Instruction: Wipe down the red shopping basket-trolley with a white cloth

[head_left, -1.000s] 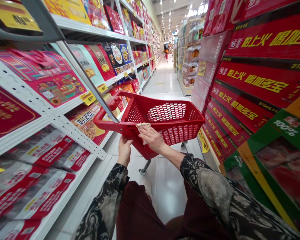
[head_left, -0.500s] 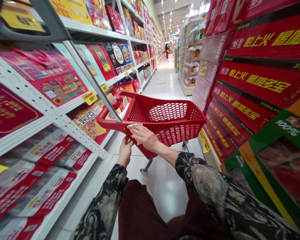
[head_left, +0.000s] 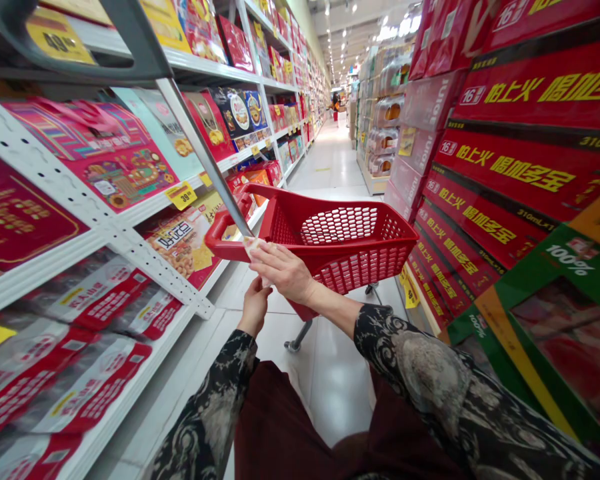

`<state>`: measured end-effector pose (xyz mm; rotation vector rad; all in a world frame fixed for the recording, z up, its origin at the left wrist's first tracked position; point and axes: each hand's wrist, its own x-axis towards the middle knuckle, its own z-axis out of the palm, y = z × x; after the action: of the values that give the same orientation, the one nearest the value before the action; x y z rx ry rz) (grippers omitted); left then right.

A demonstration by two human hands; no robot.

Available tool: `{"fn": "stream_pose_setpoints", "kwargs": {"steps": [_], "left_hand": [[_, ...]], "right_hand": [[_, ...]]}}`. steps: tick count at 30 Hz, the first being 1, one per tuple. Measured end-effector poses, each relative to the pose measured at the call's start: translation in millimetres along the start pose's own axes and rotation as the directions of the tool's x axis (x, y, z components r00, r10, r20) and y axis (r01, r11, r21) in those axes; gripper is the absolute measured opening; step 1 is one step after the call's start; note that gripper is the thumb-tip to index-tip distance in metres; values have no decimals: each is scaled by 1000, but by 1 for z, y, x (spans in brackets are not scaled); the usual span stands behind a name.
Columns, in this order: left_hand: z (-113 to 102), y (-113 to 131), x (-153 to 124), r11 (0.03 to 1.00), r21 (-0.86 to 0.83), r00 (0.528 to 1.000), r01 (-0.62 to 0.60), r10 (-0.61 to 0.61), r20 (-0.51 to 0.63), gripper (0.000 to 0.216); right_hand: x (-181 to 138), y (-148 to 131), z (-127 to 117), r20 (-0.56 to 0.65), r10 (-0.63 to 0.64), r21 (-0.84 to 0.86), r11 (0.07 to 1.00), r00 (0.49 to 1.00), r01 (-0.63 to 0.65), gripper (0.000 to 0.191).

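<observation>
In front of me stands a small red plastic shopping cart (head_left: pixel 350 251) with perforated sides, its basket holding nothing that I can see. My right hand (head_left: pixel 286 272) presses a pale, crumpled cloth (head_left: pixel 251 247) flat against the cart's near rim, close to the foot of the metal handle post (head_left: pixel 200 147). Just below it, my left hand (head_left: pixel 255 308) has its fingers curled at the cart's lower edge. Its fingertips are partly hidden, and I cannot make out what they grip. A grey handle (head_left: pixel 145 47) tops the post at upper left.
White shelves (head_left: pixel 145 217) with boxed goods and price tags run along the left. Stacked red drink cartons (head_left: pixel 510 167) and a green carton (head_left: pixel 570 267) crowd the right. Between them, a tiled aisle (head_left: pixel 325 160) leads back to a distant person (head_left: pixel 336 101).
My right hand and the cloth have slid slightly left and up along the rim toward the post. The cart and its handle have shifted a little right. My left hand stays low beside it.
</observation>
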<state>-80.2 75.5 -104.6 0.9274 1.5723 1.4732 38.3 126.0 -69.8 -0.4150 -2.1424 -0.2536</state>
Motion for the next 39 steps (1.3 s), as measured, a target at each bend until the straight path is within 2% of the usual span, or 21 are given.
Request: {"fn": "stream_pose_setpoints", "kwargs": {"steps": [2,7,10,12,14,17,19,21,23,25,27,29,32,35,37,39], "left_hand": [[-2,0,0,1000,0,1000,4,-4,1,31],[-8,-4,-4,999,-49,995,-3,8,102,45],[-11,-6,-6,998,-66,993,-1,9,121,49],[-11,-6,-3,999,-51,994,-9,15,104,47],[-13,-1,1,999,-31,998,-19,21,54,48],[-19,12,9,995,36,990,-90,93,-104,48],[-25,25,11,968,145,943,-207,237,-233,45],[-31,40,9,904,265,858,-335,409,-311,45],[-33,55,4,841,333,790,-425,525,-318,48],[-32,69,-1,795,362,754,-486,591,-285,49],[-29,79,-4,771,364,739,-522,622,-257,50],[-26,85,-5,764,345,731,-546,635,-249,50],[-26,87,-5,761,341,730,-552,639,-243,50],[-30,84,-5,762,369,737,-532,632,-241,50],[-32,80,-3,774,376,743,-509,616,-262,52],[-35,74,0,801,366,753,-474,584,-304,54]], "right_hand": [[-4,0,5,59,-6,2,1000,998,6,26],[-57,-3,18,288,-45,57,998,957,30,24],[-61,-6,14,272,-71,82,995,960,50,24],[-39,-7,6,165,-60,81,996,984,47,24],[-4,-6,-6,27,-46,65,997,999,44,26],[57,0,-26,-119,-79,24,996,990,82,28],[96,5,-39,-140,-130,4,991,982,132,29],[129,11,-49,-135,-168,-14,986,976,168,30],[153,17,-55,-126,-182,-40,983,975,178,30],[165,20,-56,-98,-184,-79,981,978,177,29],[162,21,-53,-32,-205,-115,973,978,200,27],[145,20,-47,73,-257,-131,955,964,265,24],[105,16,-36,249,-329,-116,924,911,365,21],[76,12,-29,384,-340,-82,914,859,398,14],[73,10,-31,393,-337,-63,918,855,391,14],[81,9,-33,316,-312,-65,935,896,348,19]]}}
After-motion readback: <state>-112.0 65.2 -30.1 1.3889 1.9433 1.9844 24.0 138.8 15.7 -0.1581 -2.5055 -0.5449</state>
